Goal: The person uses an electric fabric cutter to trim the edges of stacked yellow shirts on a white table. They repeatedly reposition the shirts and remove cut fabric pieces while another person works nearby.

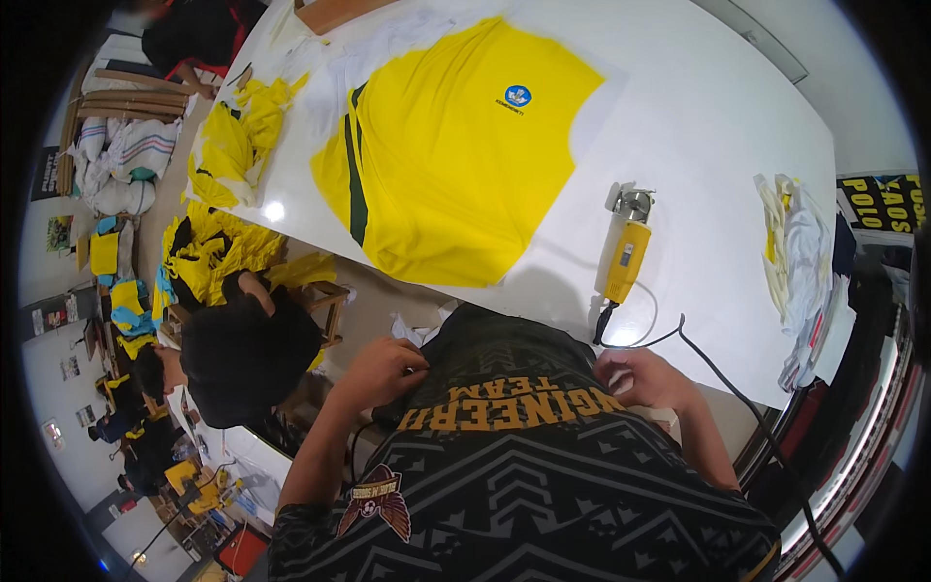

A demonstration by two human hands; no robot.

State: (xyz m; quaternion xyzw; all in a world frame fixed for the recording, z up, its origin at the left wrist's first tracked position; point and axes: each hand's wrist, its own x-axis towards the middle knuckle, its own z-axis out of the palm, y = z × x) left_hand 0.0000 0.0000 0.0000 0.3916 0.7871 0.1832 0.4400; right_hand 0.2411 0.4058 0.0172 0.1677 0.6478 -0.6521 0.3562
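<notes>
My left hand (396, 369) is at my waist on the left edge of my dark patterned shirt (504, 466), fingers curled; what they grip is unclear. My right hand (626, 376) is at the shirt's other side, below the table edge, fingers curled with their contents hidden. In front, a yellow fabric panel (456, 165) with a blue emblem and dark side stripe lies spread over white sheets on the white table (684, 145). Right of it lies a yellow electric cloth cutter (628, 254) with a metal head, its black cord (727, 388) trailing past my right hand.
Yellow scraps (233, 145) lie at the table's left; a white fabric stack (795, 272) at the right. Left are a yellow fabric heap (218, 247), a wooden stool (328, 310), a dark-clad person (247, 354) close by, another (189, 39) at the upper-left corner, and more people farther off.
</notes>
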